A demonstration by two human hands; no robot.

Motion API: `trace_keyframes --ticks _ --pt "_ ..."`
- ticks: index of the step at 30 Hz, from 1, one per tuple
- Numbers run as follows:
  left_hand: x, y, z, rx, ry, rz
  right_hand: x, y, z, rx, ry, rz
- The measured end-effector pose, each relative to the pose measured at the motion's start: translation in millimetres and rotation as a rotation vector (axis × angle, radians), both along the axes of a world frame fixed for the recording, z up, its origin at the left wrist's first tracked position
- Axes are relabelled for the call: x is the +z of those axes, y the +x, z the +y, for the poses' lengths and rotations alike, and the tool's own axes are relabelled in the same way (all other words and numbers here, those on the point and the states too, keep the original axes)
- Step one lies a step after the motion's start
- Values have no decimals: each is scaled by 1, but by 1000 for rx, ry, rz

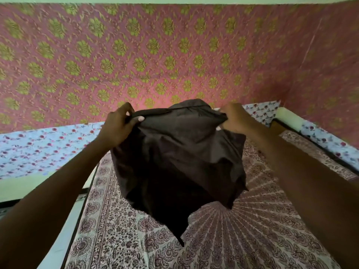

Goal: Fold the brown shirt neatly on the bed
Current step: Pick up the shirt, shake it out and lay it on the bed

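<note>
Holding the brown shirt (180,158) up in the air over the middle of the bed (252,230), left hand (116,127) and right hand (235,119) each have fingers pinched shut on its top edge. Cloth hangs bunched, lowest corner clear of the bedspread. Risk: laid down like this, creases get folded in; uneven grip would skew it.

A bed (252,220) lies covered by a maroon-patterned printed sheet (120,230).

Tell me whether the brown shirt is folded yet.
Not folded: the brown shirt hangs bunched above the bed, gripped by left hand and right hand.
</note>
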State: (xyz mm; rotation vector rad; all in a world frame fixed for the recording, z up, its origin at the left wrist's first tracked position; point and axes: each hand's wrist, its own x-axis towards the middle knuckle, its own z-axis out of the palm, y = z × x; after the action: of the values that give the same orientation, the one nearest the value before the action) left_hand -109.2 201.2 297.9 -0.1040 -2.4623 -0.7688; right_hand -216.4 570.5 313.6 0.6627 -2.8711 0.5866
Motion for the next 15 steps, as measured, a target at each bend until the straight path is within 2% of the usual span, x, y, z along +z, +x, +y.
trace_keyframes --ticks 3,6,8,10,13,15 --pt "24 7 -2 -254 186 -371 -2 -2 19 -75 -158 -18" --pt "32 13 -6 -358 13 -581 -5 6 23 -73 -150 -25" --pt "31 10 -10 -328 -138 -610 -5 18 22 -43 -88 42" --pt "28 7 -15 -273 -165 -549 -9 25 28 -64 -16 127" --pt "14 4 -23 -356 96 -462 -9 36 40 -106 112 88" --pt "2 2 -23 -327 237 -437 -5 47 49 -108 164 26"
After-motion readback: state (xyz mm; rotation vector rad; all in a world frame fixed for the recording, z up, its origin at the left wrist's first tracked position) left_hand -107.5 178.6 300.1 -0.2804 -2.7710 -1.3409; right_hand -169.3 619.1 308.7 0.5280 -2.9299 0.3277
